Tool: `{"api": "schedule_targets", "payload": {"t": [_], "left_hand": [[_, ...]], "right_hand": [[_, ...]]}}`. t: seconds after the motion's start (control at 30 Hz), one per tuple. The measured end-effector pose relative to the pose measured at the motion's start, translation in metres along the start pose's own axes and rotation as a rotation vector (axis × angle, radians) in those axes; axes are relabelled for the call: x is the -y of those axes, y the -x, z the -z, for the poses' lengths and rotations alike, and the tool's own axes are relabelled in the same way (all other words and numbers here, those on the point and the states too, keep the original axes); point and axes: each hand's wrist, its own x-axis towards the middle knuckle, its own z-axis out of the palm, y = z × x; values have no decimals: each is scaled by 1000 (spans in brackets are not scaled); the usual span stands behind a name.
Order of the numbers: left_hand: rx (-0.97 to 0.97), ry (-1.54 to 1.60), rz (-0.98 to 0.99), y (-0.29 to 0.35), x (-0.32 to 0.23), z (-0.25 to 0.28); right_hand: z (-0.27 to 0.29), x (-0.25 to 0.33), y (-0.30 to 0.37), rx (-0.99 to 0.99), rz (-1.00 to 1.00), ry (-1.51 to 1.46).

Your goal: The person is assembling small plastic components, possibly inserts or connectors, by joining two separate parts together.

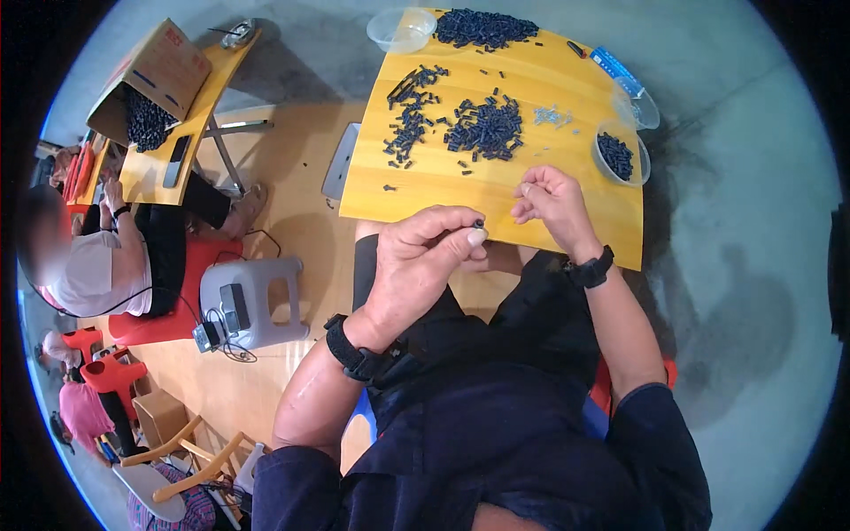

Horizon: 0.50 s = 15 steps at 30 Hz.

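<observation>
My left hand (416,265) is closed in a pinch over the near edge of the yellow table (372,190). Between its thumb and forefinger shows the end of a small black cylindrical part (479,223). To the right, my right hand (553,202) hovers by the same edge with thumb and fingertips together; whatever they hold is too small to make out. Beyond both hands lies a heap of small black cylindrical parts (487,128), with a looser scatter of black parts (407,124) on its left. Several tiny pale pieces (553,116) lie right of the heap.
A clear bowl of black parts (617,159) stands at the table's right edge. Another clear bowl (398,34) sits at the far left corner, beside a large black pile (485,29). A blue box (617,73) lies far right. Leftward, a person works near a grey stool (252,296).
</observation>
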Motion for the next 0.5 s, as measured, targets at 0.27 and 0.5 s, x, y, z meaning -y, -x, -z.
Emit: {"api": "schedule_targets", "payload": {"t": [0.27,0.5], "left_hand": [[-3,-29,42,2,-4,-2],[19,-53,53,1,-5,-3]], "right_hand": [[-43,52,39,75,38,-224],[-55,76,57,224,148,-311]]}}
